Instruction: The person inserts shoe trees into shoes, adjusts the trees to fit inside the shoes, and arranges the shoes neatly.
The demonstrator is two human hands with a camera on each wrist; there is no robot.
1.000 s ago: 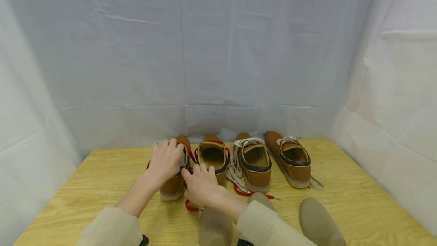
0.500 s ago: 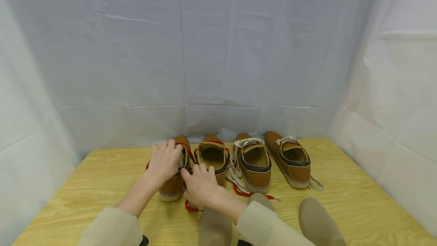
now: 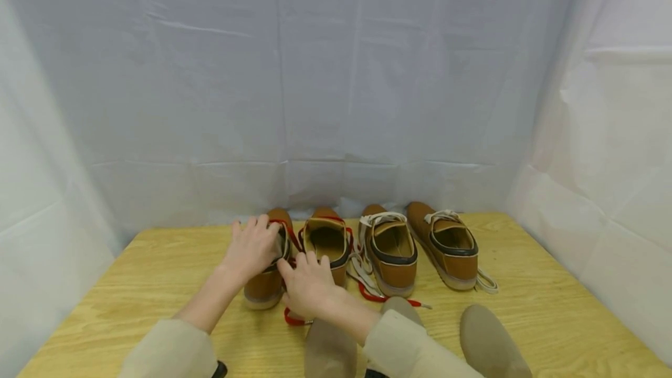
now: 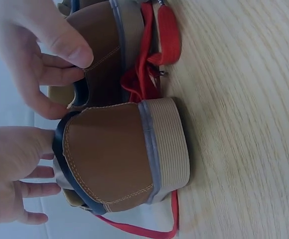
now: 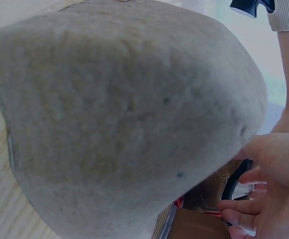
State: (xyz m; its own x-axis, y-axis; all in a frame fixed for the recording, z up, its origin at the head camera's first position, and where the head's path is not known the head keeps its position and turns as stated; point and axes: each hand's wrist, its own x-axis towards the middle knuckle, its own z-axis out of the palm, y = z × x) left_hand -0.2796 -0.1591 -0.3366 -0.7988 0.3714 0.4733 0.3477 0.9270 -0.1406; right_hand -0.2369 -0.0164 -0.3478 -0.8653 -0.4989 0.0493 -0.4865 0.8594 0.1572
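My left hand (image 3: pixel 254 248) lies over the leftmost brown shoe (image 4: pixel 109 154), which has red laces. In the left wrist view its curled fingers are at the shoe's dark collar, beside a whitish patch in the opening. My right hand (image 3: pixel 310 284) is low between this shoe and the second red-laced shoe (image 3: pixel 326 244). One finger reaches the leftmost shoe's collar, and the thumb (image 4: pixel 79 56) hangs apart over the second shoe's heel. Red lace (image 4: pixel 169 35) loops between the two shoes onto the table. My hands hide much of the leftmost shoe's upper.
Two more brown shoes with cream laces stand to the right, one beside the red-laced pair (image 3: pixel 396 276) and one farther right (image 3: pixel 459 261). Grey-beige shoe toes (image 3: pixel 331 349) show along the front of the wooden table (image 3: pixel 173 273). White sheeting (image 3: pixel 315 74) surrounds the table.
My left hand and the leftmost shoe have shifted very slightly to the left. The right hand and the other shoes stay where they were.
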